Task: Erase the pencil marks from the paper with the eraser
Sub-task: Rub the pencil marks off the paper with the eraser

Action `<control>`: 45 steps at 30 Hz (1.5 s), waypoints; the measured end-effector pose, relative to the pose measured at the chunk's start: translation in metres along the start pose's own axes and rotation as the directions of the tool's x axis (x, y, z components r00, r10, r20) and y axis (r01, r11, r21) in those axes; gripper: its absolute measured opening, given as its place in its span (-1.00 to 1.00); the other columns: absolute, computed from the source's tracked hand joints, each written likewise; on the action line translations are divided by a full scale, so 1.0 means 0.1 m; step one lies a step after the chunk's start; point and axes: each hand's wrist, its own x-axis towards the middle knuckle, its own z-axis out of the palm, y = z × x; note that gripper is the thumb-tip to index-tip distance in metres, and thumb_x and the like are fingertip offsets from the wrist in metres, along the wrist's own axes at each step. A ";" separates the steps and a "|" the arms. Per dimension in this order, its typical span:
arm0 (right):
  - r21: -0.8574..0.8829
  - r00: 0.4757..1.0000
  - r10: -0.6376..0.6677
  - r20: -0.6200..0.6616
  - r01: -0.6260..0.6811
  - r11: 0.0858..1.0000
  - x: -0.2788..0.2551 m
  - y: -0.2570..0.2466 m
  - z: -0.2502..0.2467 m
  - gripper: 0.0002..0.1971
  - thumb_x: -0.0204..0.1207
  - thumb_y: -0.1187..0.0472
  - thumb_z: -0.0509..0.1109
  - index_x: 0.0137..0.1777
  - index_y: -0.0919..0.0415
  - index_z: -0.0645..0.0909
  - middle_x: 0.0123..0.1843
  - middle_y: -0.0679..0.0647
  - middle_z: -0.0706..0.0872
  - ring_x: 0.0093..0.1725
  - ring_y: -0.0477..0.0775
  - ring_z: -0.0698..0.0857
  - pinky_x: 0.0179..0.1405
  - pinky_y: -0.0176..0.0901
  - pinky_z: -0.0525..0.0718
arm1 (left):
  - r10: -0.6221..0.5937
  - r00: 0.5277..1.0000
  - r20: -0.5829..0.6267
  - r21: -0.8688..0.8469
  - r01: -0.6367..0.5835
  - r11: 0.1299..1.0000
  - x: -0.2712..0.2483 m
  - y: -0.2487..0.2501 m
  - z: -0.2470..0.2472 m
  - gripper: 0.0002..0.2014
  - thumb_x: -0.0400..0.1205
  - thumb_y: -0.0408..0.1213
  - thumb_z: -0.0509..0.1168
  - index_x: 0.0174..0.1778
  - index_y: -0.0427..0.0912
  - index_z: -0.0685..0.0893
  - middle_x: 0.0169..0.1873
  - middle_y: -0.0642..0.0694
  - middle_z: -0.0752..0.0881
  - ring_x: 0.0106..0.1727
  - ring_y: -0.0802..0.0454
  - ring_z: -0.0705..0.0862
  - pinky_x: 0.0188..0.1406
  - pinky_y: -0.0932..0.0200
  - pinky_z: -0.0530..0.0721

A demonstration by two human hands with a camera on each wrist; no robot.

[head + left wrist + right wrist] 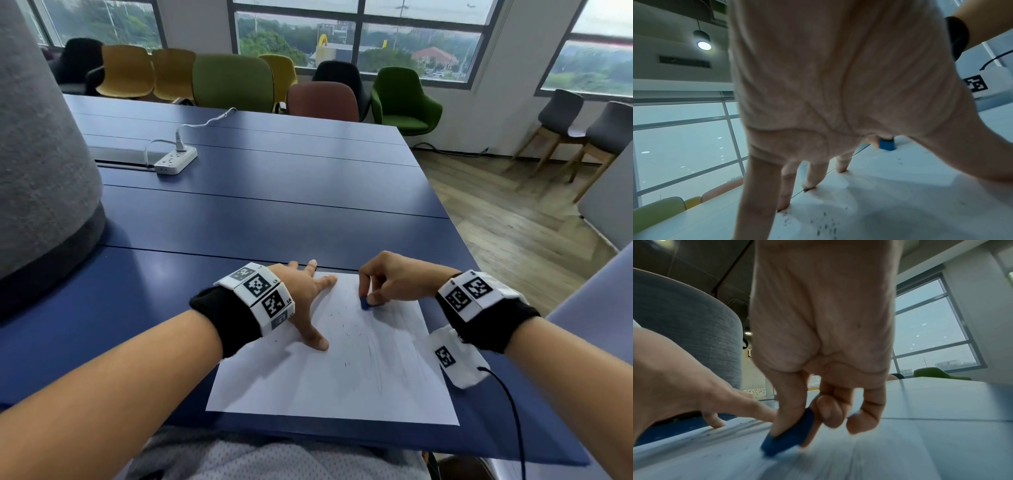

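A white sheet of paper (325, 380) lies on the blue table (239, 205) near its front edge. Faint long pencil strokes (380, 363) run down its right half, and dark eraser crumbs (346, 330) are scattered in the middle. My right hand (387, 284) pinches a small blue eraser (365, 303) between thumb and fingers, its lower end touching the paper near the far edge. The same eraser (791, 436) shows in the right wrist view and, small, as a blue eraser (887, 144) in the left wrist view. My left hand (308, 294) lies spread, fingertips (809, 185) pressing the sheet's far left part.
A white power strip (175, 160) with a plugged cable sits on the far left of the table. A large grey felt column (41, 164) stands at the left. Several chairs (233, 82) line the far side. A black cable (513, 411) hangs from my right wrist.
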 end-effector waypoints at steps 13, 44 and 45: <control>-0.003 0.999 0.022 -0.038 -0.022 1.000 0.00 0.00 -0.02 -0.95 0.46 0.26 0.47 -0.11 0.12 0.73 -0.34 -0.07 0.66 -0.37 -0.11 0.57 -0.38 -0.34 0.50 | 0.005 1.000 -0.004 -0.019 -0.005 1.000 0.02 -0.01 0.01 0.26 0.25 0.46 0.46 0.69 0.27 -0.23 0.73 -0.06 -0.22 0.72 -0.27 -0.05 0.56 -0.25 0.23; -0.010 0.995 0.049 -0.088 -0.050 0.999 -0.04 -0.05 0.04 -0.94 0.46 0.27 0.47 -0.11 0.11 0.72 -0.33 -0.12 0.62 -0.36 -0.19 0.54 -0.36 -0.36 0.48 | 0.006 1.000 0.005 -0.023 -0.006 1.000 0.04 -0.01 0.02 0.27 0.23 0.47 0.46 0.69 0.28 -0.23 0.72 -0.06 -0.23 0.72 -0.28 -0.06 0.59 -0.25 0.20; 0.006 0.986 0.054 -0.158 -0.054 0.999 -0.02 -0.04 0.05 -0.95 0.46 0.27 0.47 -0.10 0.13 0.71 -0.32 -0.15 0.58 -0.35 -0.23 0.52 -0.36 -0.37 0.45 | 0.006 1.000 0.004 -0.025 -0.006 1.000 0.04 -0.01 0.02 0.27 0.23 0.47 0.46 0.69 0.26 -0.23 0.72 -0.05 -0.23 0.72 -0.28 -0.06 0.59 -0.26 0.20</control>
